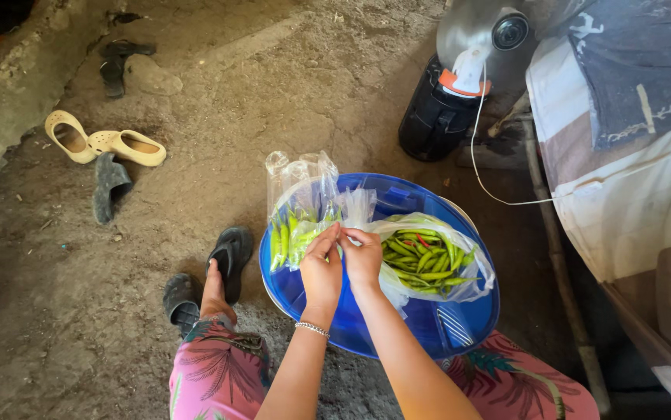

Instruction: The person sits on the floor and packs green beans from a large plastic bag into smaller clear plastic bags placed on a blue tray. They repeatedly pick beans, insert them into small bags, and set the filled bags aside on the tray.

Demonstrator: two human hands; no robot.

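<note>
A round blue basin (460, 330) rests on my lap, above my pink patterned trousers. Inside lies an open clear bag of green chillies (427, 260), with one red one among them. My left hand (322, 268) and my right hand (363, 257) meet at the middle of the basin. Both pinch the clear plastic at the neck of a smaller bag of green chillies (295, 225), which stands at the basin's left rim. A thin bracelet circles my left wrist.
The ground is bare packed earth. Cream clogs (106, 142) and dark sandals (111, 187) lie at the left. My foot sits by a black sandal (232, 257). A black fan with a white cord (452, 93) stands behind the basin. A cloth-covered bed (639, 187) runs along the right.
</note>
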